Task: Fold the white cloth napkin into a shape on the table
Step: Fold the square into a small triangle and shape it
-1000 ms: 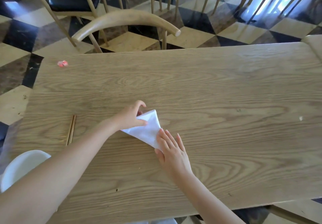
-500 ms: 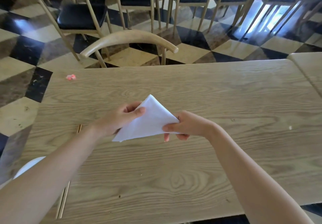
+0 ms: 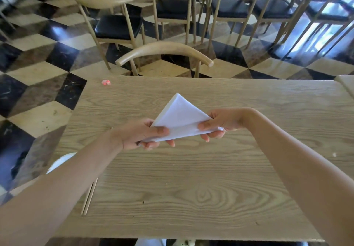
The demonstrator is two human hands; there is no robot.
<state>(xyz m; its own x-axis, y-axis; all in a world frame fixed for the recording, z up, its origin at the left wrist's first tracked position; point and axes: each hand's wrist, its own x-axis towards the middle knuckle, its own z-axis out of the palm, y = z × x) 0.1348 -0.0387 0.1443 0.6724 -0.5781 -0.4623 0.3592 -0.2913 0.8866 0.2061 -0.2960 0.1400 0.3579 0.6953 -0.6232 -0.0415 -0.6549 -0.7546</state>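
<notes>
The white cloth napkin (image 3: 180, 118) is folded into a triangle with its point facing away from me, and it is held up off the wooden table (image 3: 191, 178). My left hand (image 3: 141, 136) pinches its lower left corner, thumb on top and fingers underneath. My right hand (image 3: 220, 124) pinches its lower right corner the same way. A lower flap of the napkin runs between the two hands.
A pair of chopsticks (image 3: 89, 196) lies by the table's left edge, partly under my left forearm. A small pink scrap (image 3: 106, 82) sits at the far left corner. A white round object (image 3: 59, 162) shows beyond the left edge. Wooden chairs (image 3: 164, 52) stand behind the table.
The napkin lay on the table under both hands a second ago. Both hands have since lifted it and now hold it higher, one at each lower corner.
</notes>
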